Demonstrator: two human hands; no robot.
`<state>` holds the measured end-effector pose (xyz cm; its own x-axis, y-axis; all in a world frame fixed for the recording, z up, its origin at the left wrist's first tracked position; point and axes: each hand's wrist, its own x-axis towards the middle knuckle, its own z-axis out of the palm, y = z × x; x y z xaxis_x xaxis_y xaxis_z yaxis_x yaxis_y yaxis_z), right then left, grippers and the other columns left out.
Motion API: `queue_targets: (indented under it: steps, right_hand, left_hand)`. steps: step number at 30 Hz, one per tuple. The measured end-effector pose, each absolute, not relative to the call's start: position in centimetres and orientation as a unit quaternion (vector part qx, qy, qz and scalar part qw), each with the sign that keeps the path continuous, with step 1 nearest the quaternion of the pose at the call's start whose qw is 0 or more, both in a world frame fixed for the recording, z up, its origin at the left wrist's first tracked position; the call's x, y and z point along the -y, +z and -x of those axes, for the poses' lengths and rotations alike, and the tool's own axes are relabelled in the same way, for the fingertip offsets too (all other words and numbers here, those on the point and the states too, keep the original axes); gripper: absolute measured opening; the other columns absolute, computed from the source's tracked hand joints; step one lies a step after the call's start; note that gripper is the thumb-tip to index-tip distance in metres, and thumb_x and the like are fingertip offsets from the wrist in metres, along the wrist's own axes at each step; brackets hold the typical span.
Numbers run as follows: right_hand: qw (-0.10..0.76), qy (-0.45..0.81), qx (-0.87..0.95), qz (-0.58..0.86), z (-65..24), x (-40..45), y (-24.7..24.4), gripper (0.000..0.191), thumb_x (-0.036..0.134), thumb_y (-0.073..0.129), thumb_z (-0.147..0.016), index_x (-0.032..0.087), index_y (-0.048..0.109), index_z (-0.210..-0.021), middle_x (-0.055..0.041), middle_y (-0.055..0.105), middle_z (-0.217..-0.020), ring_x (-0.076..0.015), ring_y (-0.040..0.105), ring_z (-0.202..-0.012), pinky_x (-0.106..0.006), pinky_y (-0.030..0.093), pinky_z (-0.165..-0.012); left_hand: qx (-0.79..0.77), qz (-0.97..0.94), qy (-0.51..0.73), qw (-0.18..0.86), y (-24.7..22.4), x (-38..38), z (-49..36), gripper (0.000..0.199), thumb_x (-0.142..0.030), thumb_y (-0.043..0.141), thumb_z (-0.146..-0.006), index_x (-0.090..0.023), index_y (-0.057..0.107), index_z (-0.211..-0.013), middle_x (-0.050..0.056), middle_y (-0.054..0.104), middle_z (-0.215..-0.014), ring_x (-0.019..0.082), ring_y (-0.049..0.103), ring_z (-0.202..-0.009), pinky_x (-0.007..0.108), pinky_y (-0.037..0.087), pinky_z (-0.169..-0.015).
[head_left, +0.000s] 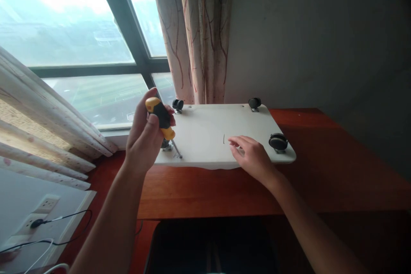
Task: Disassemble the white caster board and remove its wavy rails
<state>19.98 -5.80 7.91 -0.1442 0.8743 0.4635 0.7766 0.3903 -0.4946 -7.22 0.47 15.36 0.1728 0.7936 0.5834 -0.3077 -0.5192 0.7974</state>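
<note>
Beyond both hands hung one far curtain (205, 30); left of them, one side curtain (54, 98). The left hand (144, 137) gripped one screwdriver (160, 115) slanting onto one white board (205, 124), partly hiding one of four casters (278, 141). The right hand (252, 156) was loosely curled.

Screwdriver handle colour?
The screwdriver handle is yellow-orange with a black middle section, seen best in the head view.
</note>
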Motion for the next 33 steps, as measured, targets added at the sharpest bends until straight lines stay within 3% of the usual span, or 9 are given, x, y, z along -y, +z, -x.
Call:
queue_targets:
  steps: [4, 8, 12, 14, 19, 24, 26, 30, 33]
  right_hand:
    - [0.401, 0.028, 0.751, 0.523, -20.3, 7.0, 5.7, 0.021, 0.012, 0.053, -0.094, 0.019, 0.069, -0.106, -0.0064, 0.074, -0.105, -0.0227, 0.066, -0.099, -0.038, 0.053, -0.091]
    - [0.415, -0.014, 0.747, 0.520, -19.6, 7.5, 4.3, 0.025, 0.009, 0.052, -0.093, 0.018, 0.069, -0.108, -0.0068, 0.074, -0.107, -0.0223, 0.066, -0.101, -0.038, 0.054, -0.093]
    - [0.423, -0.090, 0.743, 0.510, -18.5, 8.4, 2.3, 0.027, 0.012, 0.055, -0.094, 0.017, 0.068, -0.117, -0.0085, 0.073, -0.120, -0.0251, 0.064, -0.114, -0.042, 0.051, -0.099]
    - [0.421, -0.126, 0.746, 0.500, -18.2, 8.8, 1.2, 0.032, 0.013, 0.057, -0.093, 0.019, 0.067, -0.123, -0.0086, 0.071, -0.128, -0.0267, 0.063, -0.119, -0.044, 0.050, -0.100]
    - [0.419, -0.157, 0.748, 0.490, -18.3, 9.0, 0.0, 0.043, 0.012, 0.057, -0.092, 0.022, 0.062, -0.134, -0.0068, 0.068, -0.134, -0.0257, 0.063, -0.121, -0.043, 0.050, -0.100]
    - [0.428, -0.167, 0.740, 0.492, -18.2, 9.0, -0.3, 0.049, 0.011, 0.056, -0.092, 0.022, 0.058, -0.139, -0.0067, 0.068, -0.134, -0.0256, 0.064, -0.120, -0.043, 0.049, -0.101]
    - [0.424, -0.169, 0.741, 0.492, -18.1, 9.1, -0.6, 0.050, 0.011, 0.054, -0.092, 0.022, 0.057, -0.141, -0.0068, 0.068, -0.135, -0.0261, 0.062, -0.123, -0.044, 0.048, -0.102]
    - [0.421, -0.175, 0.741, 0.493, -18.2, 9.3, -1.1, 0.051, 0.011, 0.052, -0.092, 0.022, 0.055, -0.142, -0.0075, 0.067, -0.136, -0.0271, 0.057, -0.131, -0.045, 0.045, -0.105]
    - [0.439, -0.171, 0.735, 0.488, -18.3, 9.4, -1.2, 0.049, 0.010, 0.051, -0.092, 0.021, 0.056, -0.139, -0.0083, 0.068, -0.134, -0.0260, 0.058, -0.130, -0.045, 0.046, -0.105]
  left_hand:
    - [-0.204, -0.592, 0.638, 0.448, 15.8, -0.1, 7.0, 0.032, -0.041, 0.062, -0.095, -0.023, 0.067, -0.122, 0.007, 0.069, -0.101, 0.022, 0.067, -0.100, 0.037, 0.057, -0.088]
    - [-0.230, -0.591, 0.639, 0.436, 16.5, 0.3, 6.8, 0.023, -0.031, 0.075, -0.087, -0.027, 0.066, -0.108, 0.005, 0.067, -0.128, 0.025, 0.068, -0.109, 0.044, 0.058, -0.092]
    - [-0.242, -0.587, 0.658, 0.405, 16.7, 0.2, 6.2, 0.029, -0.024, 0.079, -0.083, -0.029, 0.062, -0.106, 0.001, 0.071, -0.107, 0.016, 0.070, -0.084, 0.035, 0.060, -0.082]
    - [-0.248, -0.586, 0.668, 0.386, 16.7, 0.1, 6.1, 0.031, -0.030, 0.077, -0.085, -0.031, 0.063, -0.113, 0.001, 0.069, -0.097, 0.016, 0.068, -0.082, 0.034, 0.060, -0.081]
    - [-0.263, -0.611, 0.629, 0.402, 16.9, 0.3, 7.0, 0.039, -0.052, 0.052, -0.098, -0.025, 0.064, -0.124, 0.010, 0.068, -0.102, 0.025, 0.067, -0.095, 0.043, 0.060, -0.086]
    - [-0.273, -0.653, 0.615, 0.349, 17.4, 0.7, 7.3, 0.021, -0.040, 0.068, -0.092, -0.028, 0.063, -0.108, 0.006, 0.066, -0.123, 0.025, 0.066, -0.115, 0.045, 0.058, -0.097]
    - [-0.287, -0.650, 0.622, 0.329, 17.5, 0.6, 7.0, 0.024, -0.035, 0.073, -0.088, -0.030, 0.058, -0.106, 0.003, 0.066, -0.126, 0.022, 0.070, -0.108, 0.044, 0.060, -0.092]
    - [-0.290, -0.658, 0.643, 0.264, 17.4, 0.2, 6.3, 0.034, -0.031, 0.074, -0.089, -0.030, 0.056, -0.118, 0.001, 0.069, -0.101, 0.014, 0.067, -0.072, 0.032, 0.060, -0.071]
    - [-0.263, -0.669, 0.636, 0.283, 17.1, 0.1, 6.3, 0.032, -0.040, 0.066, -0.093, -0.026, 0.061, -0.122, 0.004, 0.066, -0.099, 0.016, 0.066, -0.079, 0.033, 0.058, -0.074]
